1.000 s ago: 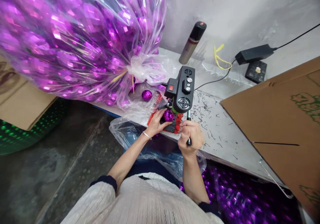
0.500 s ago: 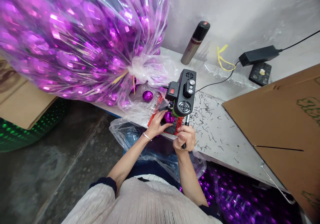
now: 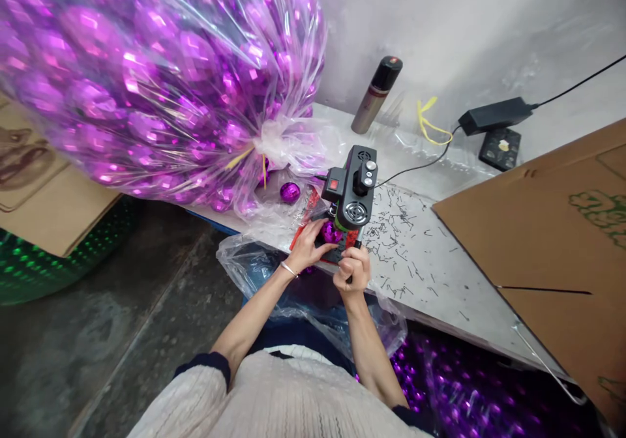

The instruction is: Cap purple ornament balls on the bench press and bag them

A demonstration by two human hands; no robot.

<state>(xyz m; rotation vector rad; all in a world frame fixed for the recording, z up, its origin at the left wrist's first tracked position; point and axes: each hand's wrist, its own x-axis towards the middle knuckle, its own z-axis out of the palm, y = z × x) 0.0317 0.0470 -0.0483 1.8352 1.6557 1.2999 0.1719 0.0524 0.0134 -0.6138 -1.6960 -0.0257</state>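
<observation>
A small black bench machine (image 3: 358, 187) with a red switch stands at the front edge of the white table. Under its head sits a shiny purple ball (image 3: 332, 231), and my left hand (image 3: 308, 246) holds the ball from the left between thumb and fingers. My right hand (image 3: 353, 270) is wrapped round the black grip of the machine's lever, just right of the ball. Another purple ball (image 3: 290, 193) lies on clear plastic left of the machine.
A big clear bag of purple balls (image 3: 186, 86) fills the upper left. Behind the machine stands a spray can (image 3: 376, 96). Small dark pins (image 3: 403, 242) litter the table. A cardboard box (image 3: 548, 229) is at right, a power adapter (image 3: 496, 115) by the wall.
My right hand has moved a little left with the lever, closer to my left hand. My left hand still holds the ball. The whole view has shifted slightly.
</observation>
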